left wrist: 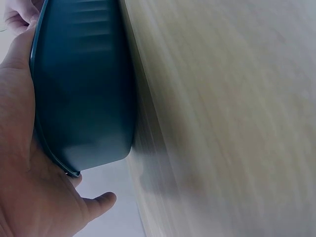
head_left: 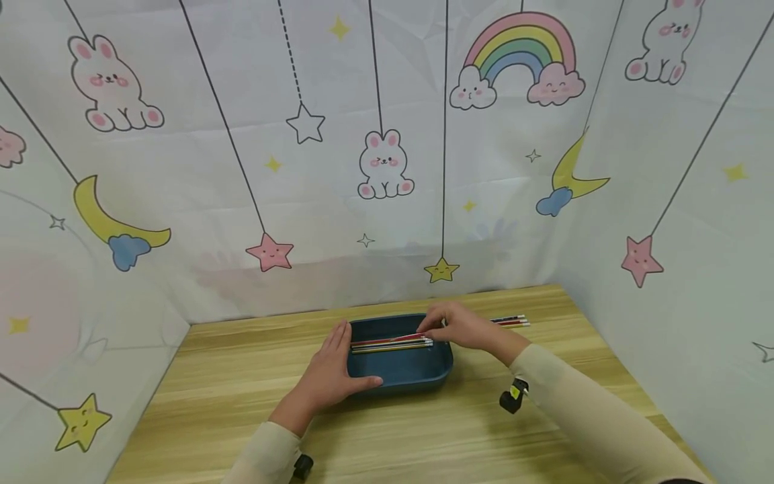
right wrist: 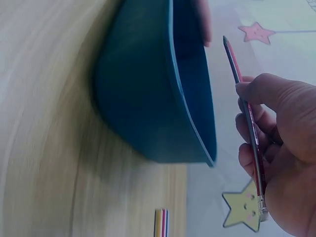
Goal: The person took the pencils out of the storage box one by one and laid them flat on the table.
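Observation:
A dark blue plastic bin sits on the table, also seen from the side in the left wrist view as a bin. My left hand rests on its left end, fingers extended along the rim and thumb over the front rim. Inside the bin lie several pencils, side by side, with white eraser ends to the right. My right hand is above the bin's back right part. It pinches a red-and-black pencil between thumb and fingers, tip pointing away from the palm's heel.
More pencils lie on the table to the right of the bin, partly hidden behind my right wrist. The wood-grain table is bordered by white cloth walls printed with rabbits, stars and moons.

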Demonstrator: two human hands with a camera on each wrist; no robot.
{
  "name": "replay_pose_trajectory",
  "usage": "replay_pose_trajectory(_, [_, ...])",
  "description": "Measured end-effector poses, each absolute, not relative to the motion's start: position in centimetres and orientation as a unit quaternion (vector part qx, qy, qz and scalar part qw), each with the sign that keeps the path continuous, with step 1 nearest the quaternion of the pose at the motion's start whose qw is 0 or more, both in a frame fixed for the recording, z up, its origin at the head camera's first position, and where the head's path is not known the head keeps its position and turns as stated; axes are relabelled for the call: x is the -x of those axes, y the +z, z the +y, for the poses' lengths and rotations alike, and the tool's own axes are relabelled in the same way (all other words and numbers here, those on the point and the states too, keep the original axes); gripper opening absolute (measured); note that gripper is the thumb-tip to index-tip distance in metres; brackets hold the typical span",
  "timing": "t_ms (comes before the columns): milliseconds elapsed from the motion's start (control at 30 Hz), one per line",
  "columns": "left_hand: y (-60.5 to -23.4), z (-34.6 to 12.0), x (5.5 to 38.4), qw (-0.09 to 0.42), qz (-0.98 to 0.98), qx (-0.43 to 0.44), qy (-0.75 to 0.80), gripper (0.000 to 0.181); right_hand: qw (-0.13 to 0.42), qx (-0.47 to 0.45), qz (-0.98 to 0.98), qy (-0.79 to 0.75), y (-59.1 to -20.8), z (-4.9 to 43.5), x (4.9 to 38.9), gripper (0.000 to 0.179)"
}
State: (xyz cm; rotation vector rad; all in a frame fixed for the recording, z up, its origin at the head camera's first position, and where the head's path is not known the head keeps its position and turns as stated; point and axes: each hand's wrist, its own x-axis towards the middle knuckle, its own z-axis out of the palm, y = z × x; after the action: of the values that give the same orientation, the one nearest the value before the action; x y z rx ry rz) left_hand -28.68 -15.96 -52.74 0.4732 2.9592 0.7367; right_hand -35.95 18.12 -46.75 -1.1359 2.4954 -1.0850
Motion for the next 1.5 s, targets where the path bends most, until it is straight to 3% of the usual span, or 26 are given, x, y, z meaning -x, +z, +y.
replay_pose_trajectory(467, [-52.8, -15.9, 28.6, 0.018, 0.957, -0.159, 0.241, 0.138, 0.103, 0.353, 0.851, -0.374, -45.8, 22.8, 36.3, 0.018])
replay_pose_trajectory(1500, [-52.7, -15.9, 28.5, 0.019, 0.957, -0.161, 0.242, 0.138, 0.061, 0.319, 0.872, -0.365, -47.0, 29.6, 36.7, 0.018])
